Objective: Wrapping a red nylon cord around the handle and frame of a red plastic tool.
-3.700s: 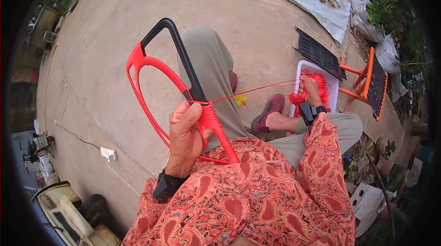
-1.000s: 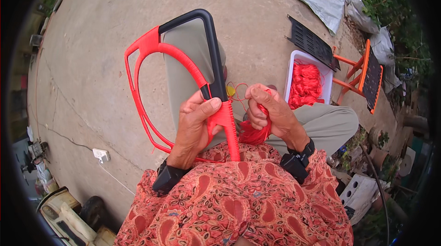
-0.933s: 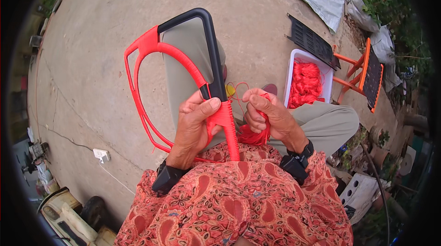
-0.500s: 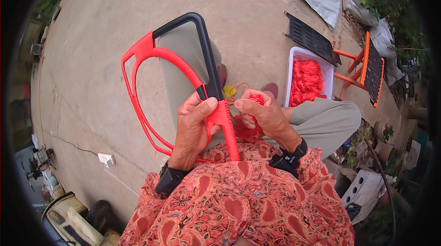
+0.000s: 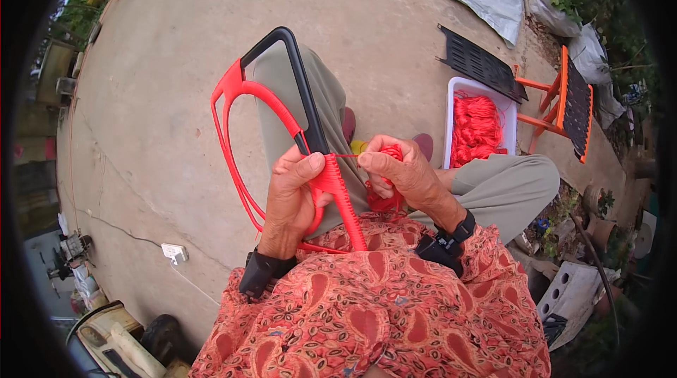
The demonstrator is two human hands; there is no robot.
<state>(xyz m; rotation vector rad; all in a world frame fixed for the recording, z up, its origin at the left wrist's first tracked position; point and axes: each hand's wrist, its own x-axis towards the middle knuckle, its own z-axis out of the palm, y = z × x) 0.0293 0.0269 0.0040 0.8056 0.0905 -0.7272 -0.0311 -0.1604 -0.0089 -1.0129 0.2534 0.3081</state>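
I'm watching via head cam. L hand (image 5: 293, 194) is gripping the black-and-red frame (image 5: 303, 82) at the lower end of its bare black bar, thumb pressing on top by the edge of the red cord wrapping (image 5: 343, 202). Frame is standing tilted in front of the torso, its bare black corner pointing up/away, its lower end reaching the patterned shirt (image 5: 374, 293). A red-wrapped curved piece (image 5: 271, 99) is bowing inside it, left of the bar.

R hand (image 5: 405, 173) is closing round a red cord bundle (image 5: 386, 198), part of it hanging below the fingers. Thumb + index are pinching a short cord strand (image 5: 347, 156), which is running approx. straight across to the wrapping just beside the L thumb. Hands are sitting close but apart.

Both wrists are wearing black devices (image 5: 264, 273). Legs are bent, in grey-green trousers (image 5: 504, 191); a small yellow item (image 5: 358, 146) is showing behind the R hand, mostly hidden, can't tell what.

To the right, a white tub (image 5: 449, 124) is holding more red cord (image 5: 476, 127), near the R knee. A black slotted panel (image 5: 476, 61) is overlapping its far corner; an orange-legged stool (image 5: 575, 106) is standing beside. White socket block (image 5: 174, 252) is lying on the concrete floor (image 5: 169, 131), far left.
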